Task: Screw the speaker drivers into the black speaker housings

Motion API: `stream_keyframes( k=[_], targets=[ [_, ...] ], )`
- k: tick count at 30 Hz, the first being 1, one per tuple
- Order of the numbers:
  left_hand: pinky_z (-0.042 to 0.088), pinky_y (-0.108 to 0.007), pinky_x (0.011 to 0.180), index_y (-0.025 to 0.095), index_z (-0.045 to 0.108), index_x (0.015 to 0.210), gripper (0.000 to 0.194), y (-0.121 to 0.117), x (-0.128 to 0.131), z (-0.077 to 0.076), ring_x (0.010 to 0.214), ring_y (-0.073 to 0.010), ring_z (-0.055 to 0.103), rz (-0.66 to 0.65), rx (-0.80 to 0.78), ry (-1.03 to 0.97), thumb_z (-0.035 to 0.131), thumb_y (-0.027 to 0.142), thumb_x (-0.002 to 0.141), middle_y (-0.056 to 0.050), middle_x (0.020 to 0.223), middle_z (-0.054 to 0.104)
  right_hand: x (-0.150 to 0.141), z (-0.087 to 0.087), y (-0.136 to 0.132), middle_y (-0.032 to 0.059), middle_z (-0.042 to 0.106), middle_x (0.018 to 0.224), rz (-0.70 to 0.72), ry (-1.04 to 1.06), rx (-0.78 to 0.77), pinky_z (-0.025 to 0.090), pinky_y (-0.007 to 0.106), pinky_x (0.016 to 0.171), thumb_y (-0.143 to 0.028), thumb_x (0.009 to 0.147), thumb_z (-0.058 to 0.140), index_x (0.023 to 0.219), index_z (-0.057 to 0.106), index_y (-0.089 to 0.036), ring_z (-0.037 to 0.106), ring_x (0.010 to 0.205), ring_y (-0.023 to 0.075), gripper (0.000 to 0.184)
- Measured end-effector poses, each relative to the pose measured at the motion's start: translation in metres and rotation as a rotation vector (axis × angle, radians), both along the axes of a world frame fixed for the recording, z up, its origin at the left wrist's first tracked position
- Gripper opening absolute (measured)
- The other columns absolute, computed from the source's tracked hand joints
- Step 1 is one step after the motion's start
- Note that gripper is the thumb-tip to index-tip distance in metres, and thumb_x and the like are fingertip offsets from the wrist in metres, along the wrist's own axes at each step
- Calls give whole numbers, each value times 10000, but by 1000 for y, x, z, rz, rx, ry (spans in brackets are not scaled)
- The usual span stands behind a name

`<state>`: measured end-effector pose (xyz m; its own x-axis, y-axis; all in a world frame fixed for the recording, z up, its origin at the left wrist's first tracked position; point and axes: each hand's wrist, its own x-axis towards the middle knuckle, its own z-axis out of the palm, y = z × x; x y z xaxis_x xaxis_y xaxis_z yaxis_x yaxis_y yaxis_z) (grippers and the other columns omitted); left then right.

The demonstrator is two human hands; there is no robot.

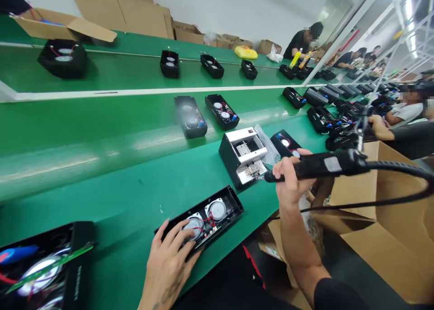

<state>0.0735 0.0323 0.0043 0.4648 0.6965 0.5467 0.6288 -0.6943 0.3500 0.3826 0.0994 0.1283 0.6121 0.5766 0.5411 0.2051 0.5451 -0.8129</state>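
My right hand (292,178) is wrapped round a black electric screwdriver (325,165), held nearly level. Its tip points left and meets the front pick-up part of a black and white screw feeder (242,151). Whether a screw sits on the bit is too small to tell. My left hand (174,258) grips the left end of an open black speaker case (233,206), fingers over its inside and thumb along the near side. Two round speaker drivers (217,209) with red wires lie in this case; the fingers partly cover the left one. A small circuit board edges the near side.
Open speaker cases (222,112) stand on the green conveyor belt (111,133). Another case (47,264) is close at lower left. Cardboard boxes (400,224) stand at right, by the screwdriver's cable (403,165). Co-workers (403,115) sit along the line at right.
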Motion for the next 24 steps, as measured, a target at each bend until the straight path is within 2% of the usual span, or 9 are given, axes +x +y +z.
stream_keyframes(
  k=[3,6,10,13,17,20,22,24],
  targets=[
    [317,-565,1329,256,686,908,111,2,-5,-4,1205,-254,743,-29,25,67,685,212,1010,-6,1005,787,12,-6,27,-120,556,586,-58,-80,-58,494,316,552,-342,942,773,1082,537,-248,515,442,118,290],
    [337,-574,1318,255,698,903,100,1,-8,-4,1208,-264,747,-40,24,99,694,235,1002,-7,1022,790,14,-17,36,-112,564,546,-14,-137,-157,525,341,586,-397,922,786,971,527,-244,520,440,123,305],
    [361,-577,1308,248,710,855,154,-1,-2,2,1190,-276,754,14,-26,65,683,279,1003,-21,1012,794,16,-21,28,-119,558,542,168,-137,-302,463,298,495,-402,863,847,989,586,-233,484,412,104,336],
    [363,-566,1309,247,709,832,183,-3,5,6,1166,-269,759,40,-53,4,670,280,1008,-15,974,793,13,-16,6,-128,543,564,364,-45,-328,421,270,453,-369,873,869,1081,611,-245,472,395,94,353],
    [373,-566,1301,245,721,832,139,-4,14,10,1164,-263,758,67,-58,14,733,250,970,-1,966,804,-15,-2,-32,-104,548,623,585,114,-151,400,268,418,-439,949,823,1273,604,-303,463,409,108,414],
    [392,-572,1293,244,733,846,105,-4,18,11,1159,-259,763,78,-79,54,789,240,935,0,985,810,-50,5,-51,-113,497,609,742,150,-28,383,250,410,-404,1019,754,1299,592,-355,433,408,108,328],
    [404,-575,1290,244,733,831,118,-4,19,12,1159,-259,766,80,-90,58,806,240,924,-1,985,811,-73,3,-58,-126,462,605,842,145,-25,401,238,442,-324,1045,716,1280,556,-382,435,424,106,290],
    [409,-577,1292,246,738,830,116,-4,19,13,1170,-262,764,74,-96,51,816,239,914,0,990,814,-89,-7,-60,-134,452,611,917,94,-132,428,245,473,-353,1040,714,1248,507,-383,437,434,108,295]
  ],
)
